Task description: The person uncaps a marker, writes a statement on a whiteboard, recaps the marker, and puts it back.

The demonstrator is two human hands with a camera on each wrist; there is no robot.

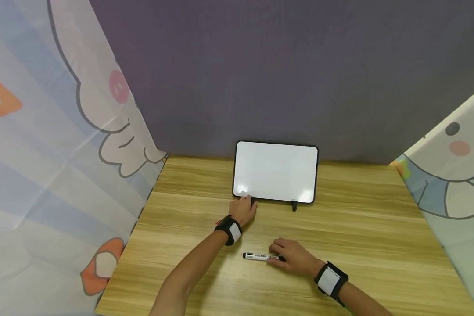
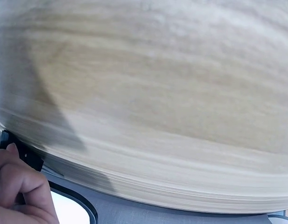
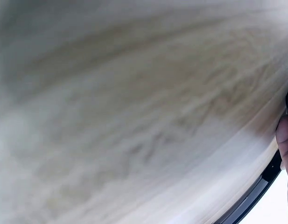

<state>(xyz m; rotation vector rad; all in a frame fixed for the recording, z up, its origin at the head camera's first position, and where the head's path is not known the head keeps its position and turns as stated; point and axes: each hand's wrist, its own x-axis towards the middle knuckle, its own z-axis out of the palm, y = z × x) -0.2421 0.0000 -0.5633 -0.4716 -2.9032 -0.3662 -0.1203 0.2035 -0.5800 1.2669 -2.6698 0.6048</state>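
A small whiteboard [image 1: 275, 171] with a black frame stands at the back of the table on two black feet. My left hand [image 1: 242, 210] is at its lower left corner, fingers curled round the left foot [image 2: 23, 151]. The right foot [image 1: 294, 206] juts forward from the bottom edge. Nearer to me, a white marker [image 1: 256, 256] lies crosswise, its black end pointing right. Thumb and fingers of my right hand [image 1: 296, 258] pinch that black end. Only fingertips [image 3: 284, 133] of this hand show at the edge of the right wrist view.
The light wooden table [image 1: 363, 228] meets a dark grey panel [image 1: 276, 79] right behind the whiteboard. Cartoon-printed sheets flank it on the left [image 1: 59, 184] and right [image 1: 458, 197]. Each wrist wears a black band with a white patch.
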